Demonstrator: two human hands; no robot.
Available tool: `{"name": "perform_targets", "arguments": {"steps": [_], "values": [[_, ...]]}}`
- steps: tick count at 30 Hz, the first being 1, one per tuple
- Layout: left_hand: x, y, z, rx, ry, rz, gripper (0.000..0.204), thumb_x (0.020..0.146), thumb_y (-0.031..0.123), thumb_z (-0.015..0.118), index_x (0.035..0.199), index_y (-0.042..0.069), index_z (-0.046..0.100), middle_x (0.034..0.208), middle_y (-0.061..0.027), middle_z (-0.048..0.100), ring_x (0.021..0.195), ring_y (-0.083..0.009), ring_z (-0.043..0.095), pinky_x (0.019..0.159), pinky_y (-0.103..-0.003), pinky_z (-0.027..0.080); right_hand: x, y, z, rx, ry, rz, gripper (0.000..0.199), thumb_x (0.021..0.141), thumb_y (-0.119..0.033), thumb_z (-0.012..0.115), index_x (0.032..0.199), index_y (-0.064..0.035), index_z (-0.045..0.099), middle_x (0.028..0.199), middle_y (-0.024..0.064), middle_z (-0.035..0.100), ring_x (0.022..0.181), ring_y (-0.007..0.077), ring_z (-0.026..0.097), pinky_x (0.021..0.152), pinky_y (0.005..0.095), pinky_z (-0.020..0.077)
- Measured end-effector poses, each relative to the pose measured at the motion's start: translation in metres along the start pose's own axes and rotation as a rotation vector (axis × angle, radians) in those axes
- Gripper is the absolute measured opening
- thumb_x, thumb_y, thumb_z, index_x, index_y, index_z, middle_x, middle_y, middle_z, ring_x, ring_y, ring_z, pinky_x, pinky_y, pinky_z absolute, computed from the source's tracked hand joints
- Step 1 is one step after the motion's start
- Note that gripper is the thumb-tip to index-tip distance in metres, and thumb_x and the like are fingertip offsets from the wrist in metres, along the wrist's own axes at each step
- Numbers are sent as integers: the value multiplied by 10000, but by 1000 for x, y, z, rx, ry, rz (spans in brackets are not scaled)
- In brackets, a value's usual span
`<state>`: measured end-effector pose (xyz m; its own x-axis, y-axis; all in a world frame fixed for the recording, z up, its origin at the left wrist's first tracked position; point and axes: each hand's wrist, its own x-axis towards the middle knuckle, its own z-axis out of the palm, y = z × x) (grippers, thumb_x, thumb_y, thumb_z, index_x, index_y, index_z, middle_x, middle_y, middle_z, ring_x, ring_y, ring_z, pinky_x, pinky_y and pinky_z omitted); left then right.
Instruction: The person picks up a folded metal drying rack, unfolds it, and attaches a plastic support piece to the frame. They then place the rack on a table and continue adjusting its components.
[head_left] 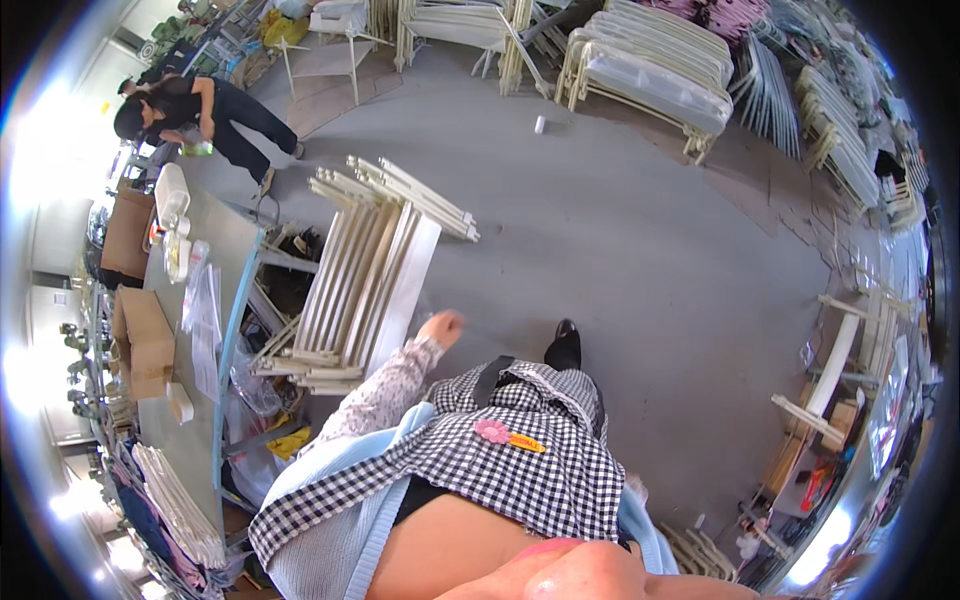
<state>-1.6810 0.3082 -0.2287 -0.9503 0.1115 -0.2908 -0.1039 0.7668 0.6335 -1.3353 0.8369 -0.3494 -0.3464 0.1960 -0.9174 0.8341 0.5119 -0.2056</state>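
My left hand (442, 327) hangs in front of me, out past a floral sleeve (375, 400). Its fingers are loosely curled, and I see nothing in them. Closest to it is a stack of folded cream metal frames with flat white panels (405, 285), standing on the floor to the left; a small gap separates hand and stack. More cream tubes (425, 200) lean at the stack's far end. My right hand does not show; the black-and-white checked apron (500, 450) and my body cover that side.
A long blue-edged table (235, 320) at left bears cardboard boxes (143, 340) and plastic bags. Beyond it, another person (215, 115) bends forward. Stacked folded frames (650, 75) line the far side. A small white cylinder (540, 125) lies on the grey floor. Racks (830, 370) stand at right.
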Motion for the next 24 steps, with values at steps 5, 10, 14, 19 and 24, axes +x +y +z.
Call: {"name": "perform_targets", "arguments": {"steps": [5,10,14,19,24], "values": [[-23,-97,-1,66,-310,-775,293,825,218,536,1012,43,678,923,-181,690,892,-308,662,787,-396,513,192,-299,-245,98,334,-315,319,886,-168,399,710,-37,630,537,92,578,518,193,583,487,337,477],[-7,-111,-18,98,-418,-1077,301,831,225,528,1011,32,673,948,-190,683,914,-325,655,793,-412,509,253,-647,-378,162,448,-824,216,769,10,404,692,-55,595,594,41,576,558,132,544,527,279,426],[130,-111,-35,-63,-407,-961,308,831,230,526,1013,27,669,950,-198,677,920,-335,650,795,-419,507,288,-801,-393,531,226,-946,243,812,91,386,709,-65,542,657,16,565,562,95,500,504,226,392],[392,-83,-158,-108,-123,-639,316,831,236,523,1015,21,665,953,-207,670,926,-347,644,798,-428,505,307,-809,-350,-563,205,-583,206,842,-95,484,677,-71,607,632,75,623,617,202,601,546,362,486],[587,-44,-295,-162,227,-184,269,851,208,533,1049,58,635,985,-150,649,964,-316,616,840,-395,488,302,-890,-277,-921,-229,-490,272,832,-235,499,667,-54,617,632,105,628,635,256,619,568,393,495]]}}
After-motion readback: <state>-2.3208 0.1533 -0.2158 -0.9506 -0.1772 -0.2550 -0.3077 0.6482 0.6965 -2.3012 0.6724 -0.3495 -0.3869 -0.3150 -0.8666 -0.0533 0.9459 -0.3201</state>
